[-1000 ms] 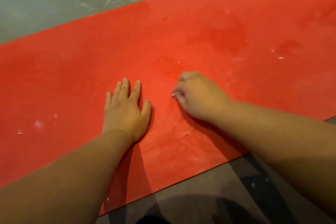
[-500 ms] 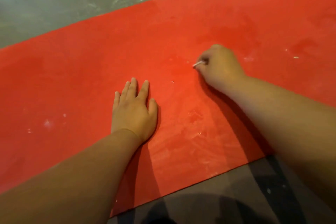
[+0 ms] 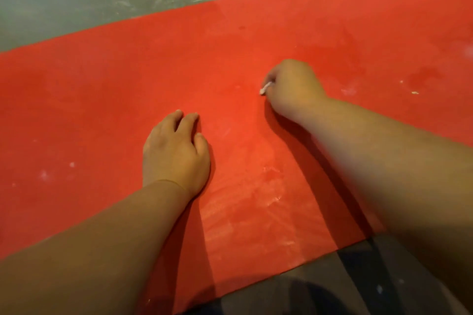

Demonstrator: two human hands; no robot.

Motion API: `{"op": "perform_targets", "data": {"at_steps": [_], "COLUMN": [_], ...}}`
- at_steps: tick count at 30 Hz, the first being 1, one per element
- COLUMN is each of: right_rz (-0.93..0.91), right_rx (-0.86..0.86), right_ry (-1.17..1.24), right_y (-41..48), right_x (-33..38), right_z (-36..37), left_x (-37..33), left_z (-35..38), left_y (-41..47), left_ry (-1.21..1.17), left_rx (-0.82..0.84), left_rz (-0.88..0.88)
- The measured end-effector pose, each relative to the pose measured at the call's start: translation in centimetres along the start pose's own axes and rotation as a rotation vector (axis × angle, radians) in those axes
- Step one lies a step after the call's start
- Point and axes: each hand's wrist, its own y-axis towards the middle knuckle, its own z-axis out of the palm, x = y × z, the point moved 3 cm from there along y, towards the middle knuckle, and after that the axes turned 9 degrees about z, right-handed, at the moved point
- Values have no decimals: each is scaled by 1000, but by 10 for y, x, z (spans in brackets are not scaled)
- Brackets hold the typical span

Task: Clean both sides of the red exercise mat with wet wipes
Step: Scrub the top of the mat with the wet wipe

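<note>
While left hand [image 3: 176, 153] rests loose on the flat red exercise mat [image 3: 102, 89], right hand [image 3: 294, 89] pinches a crumpled white wet wipe [image 3: 263, 89] mid-scrub; pale smudges [image 3: 349, 91] probably next.

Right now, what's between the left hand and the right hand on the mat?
Head view: only bare red exercise mat lies between left hand and right hand, which pinches a wet wipe.

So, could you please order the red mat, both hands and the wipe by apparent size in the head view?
1. red mat
2. left hand and right hand: alike, left one nearer, so unranked
3. wipe, only its tip showing
</note>
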Motion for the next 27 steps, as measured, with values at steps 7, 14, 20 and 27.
{"op": "perform_targets", "data": {"at_steps": [7,14,20,27], "right_rz": [-72,-42,83,-298], "right_rx": [-50,-63,-182,-40], "right_ry": [171,86,68,45], "right_y": [-32,2,-10,-11], "right_x": [42,5,12,34], "right_z": [17,8,14,20], "left_x": [5,8,12,12], "left_z": [1,8,8,8], "left_y": [13,19,22,23], "left_ry": [28,35,45,28], "left_rx": [-1,98,48,18], "left_rz": [-51,15,33,38]}}
